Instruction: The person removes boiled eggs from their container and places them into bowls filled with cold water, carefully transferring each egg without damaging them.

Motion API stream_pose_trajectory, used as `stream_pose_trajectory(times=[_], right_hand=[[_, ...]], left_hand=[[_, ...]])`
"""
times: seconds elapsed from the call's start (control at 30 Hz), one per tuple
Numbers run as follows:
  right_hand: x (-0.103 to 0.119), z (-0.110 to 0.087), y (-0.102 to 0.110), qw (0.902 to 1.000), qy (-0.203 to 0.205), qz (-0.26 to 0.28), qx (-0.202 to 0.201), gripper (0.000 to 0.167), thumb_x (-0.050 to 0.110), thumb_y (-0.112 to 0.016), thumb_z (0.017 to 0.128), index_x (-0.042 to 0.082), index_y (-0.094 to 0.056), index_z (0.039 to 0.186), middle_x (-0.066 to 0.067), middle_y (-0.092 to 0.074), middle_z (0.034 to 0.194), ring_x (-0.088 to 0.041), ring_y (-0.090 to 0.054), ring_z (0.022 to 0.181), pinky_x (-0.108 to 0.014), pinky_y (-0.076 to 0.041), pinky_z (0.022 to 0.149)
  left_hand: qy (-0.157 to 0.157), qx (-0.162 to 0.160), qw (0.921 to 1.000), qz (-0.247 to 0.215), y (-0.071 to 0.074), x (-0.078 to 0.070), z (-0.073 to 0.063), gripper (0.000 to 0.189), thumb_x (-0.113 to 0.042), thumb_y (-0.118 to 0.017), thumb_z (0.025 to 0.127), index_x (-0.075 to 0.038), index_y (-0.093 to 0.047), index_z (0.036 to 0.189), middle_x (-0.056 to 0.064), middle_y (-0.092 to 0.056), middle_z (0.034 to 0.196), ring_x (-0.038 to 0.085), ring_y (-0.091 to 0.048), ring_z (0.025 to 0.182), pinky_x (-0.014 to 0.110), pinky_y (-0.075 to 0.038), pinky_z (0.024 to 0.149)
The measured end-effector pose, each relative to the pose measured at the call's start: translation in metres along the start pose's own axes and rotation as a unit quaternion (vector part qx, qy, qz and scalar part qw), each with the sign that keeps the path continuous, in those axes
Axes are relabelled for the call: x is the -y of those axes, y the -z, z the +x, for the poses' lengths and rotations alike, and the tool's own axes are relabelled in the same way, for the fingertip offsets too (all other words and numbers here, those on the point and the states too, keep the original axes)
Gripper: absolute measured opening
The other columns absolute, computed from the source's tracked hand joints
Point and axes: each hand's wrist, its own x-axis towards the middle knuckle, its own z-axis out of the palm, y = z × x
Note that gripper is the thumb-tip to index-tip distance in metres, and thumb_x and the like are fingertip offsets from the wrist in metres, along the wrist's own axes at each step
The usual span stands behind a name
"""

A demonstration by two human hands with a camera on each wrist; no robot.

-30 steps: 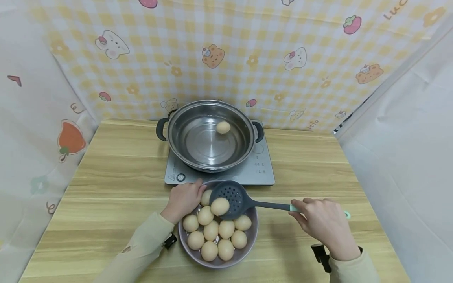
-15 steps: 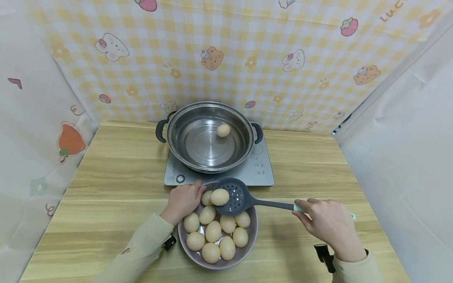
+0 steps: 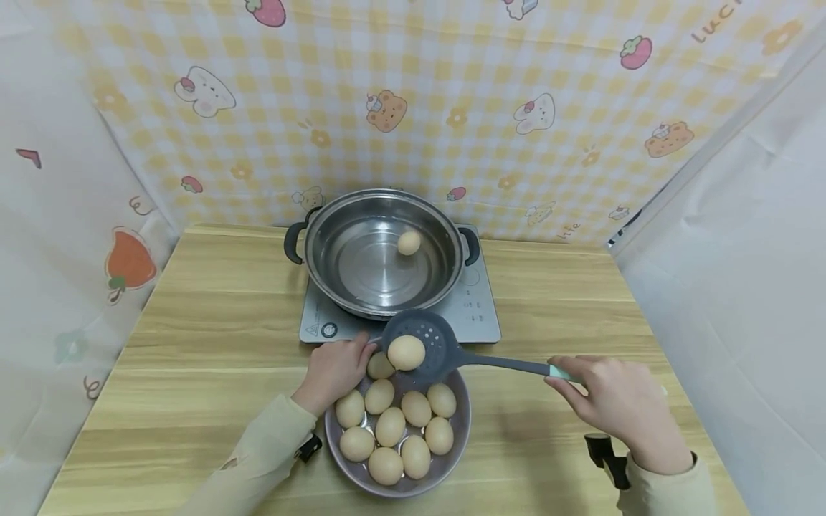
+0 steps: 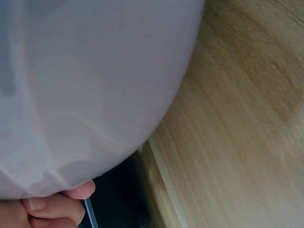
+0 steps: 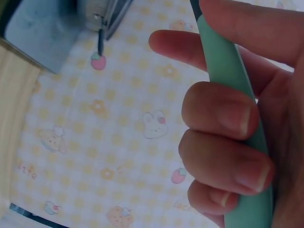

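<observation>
My right hand [image 3: 622, 394] grips the mint-green handle [image 5: 232, 85] of a dark grey skimmer [image 3: 439, 344], fingers wrapped round it. One egg [image 3: 406, 352] lies in the perforated head, over the far side of a mauve bowl [image 3: 461, 444]. Several light brown eggs [image 3: 390, 427] fill the bowl below. At the bowl's far left rim, my left hand [image 3: 335, 369] holds on; in the left wrist view its fingertips [image 4: 57, 209] curl in under the bowl's edge. A steel pot [image 3: 381, 272] with water stands behind, a single egg [image 3: 409, 243] inside it.
The pot, with black side handles [image 3: 293, 242], sits on a silver induction cooktop [image 3: 477, 326] directly behind the bowl. A yellow checked cloth [image 3: 477, 64] hangs at the back of the wooden table [image 3: 213, 322]. White sheets [image 3: 729, 272] line both sides.
The skimmer has risen away from the bowl toward the pot with the egg in it, and my right hand has shifted right. My left hand stays at the bowl's rim.
</observation>
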Motion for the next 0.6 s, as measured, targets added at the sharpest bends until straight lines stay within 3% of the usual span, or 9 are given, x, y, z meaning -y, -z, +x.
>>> stream_pose_trajectory(times=[0.13,0.3,0.43,0.6], right_hand=[[-0.006,0.010,0.003,1.0000,-0.003,-0.005,-0.003,0.036,0.050,-0.052,0.086,0.018,-0.069,0.083,0.011,-0.060,0.058,0.005,-0.021,0.040,-0.016,-0.016,0.035],[-0.015,0.029,0.006,0.9994,-0.026,-0.014,0.015,0.018,0.037,-0.066,0.078,0.019,-0.067,0.082,0.014,-0.044,0.047,0.001,-0.023,0.040,-0.022,-0.019,0.036],[-0.020,0.047,0.005,0.9986,-0.043,-0.012,0.028,0.012,0.030,-0.069,0.076,0.020,-0.063,0.077,0.014,-0.032,0.045,-0.002,-0.024,0.040,-0.024,-0.020,0.037],[-0.026,0.068,-0.004,0.9943,-0.084,-0.004,0.066,0.013,0.030,-0.065,0.081,0.017,-0.065,0.082,0.009,-0.043,0.048,-0.007,-0.032,0.040,-0.026,-0.023,0.037]], left_hand=[[0.002,-0.005,1.0000,0.001,0.000,0.000,-0.001,0.021,-0.029,-0.050,0.092,-0.012,-0.053,0.079,0.009,-0.055,0.056,0.030,-0.054,0.048,0.037,-0.035,0.040],[0.002,-0.010,0.9999,0.000,0.000,0.000,-0.001,0.022,-0.029,-0.050,0.092,-0.013,-0.051,0.076,0.011,-0.056,0.057,0.032,-0.054,0.049,0.039,-0.035,0.039],[0.004,-0.006,1.0000,-0.002,-0.001,0.000,-0.001,0.023,-0.030,-0.049,0.092,-0.013,-0.050,0.076,0.011,-0.057,0.058,0.032,-0.054,0.049,0.038,-0.035,0.040],[0.009,-0.002,1.0000,-0.003,0.001,0.000,-0.002,0.024,-0.030,-0.049,0.092,-0.013,-0.049,0.075,0.011,-0.056,0.058,0.032,-0.054,0.049,0.038,-0.035,0.040]])
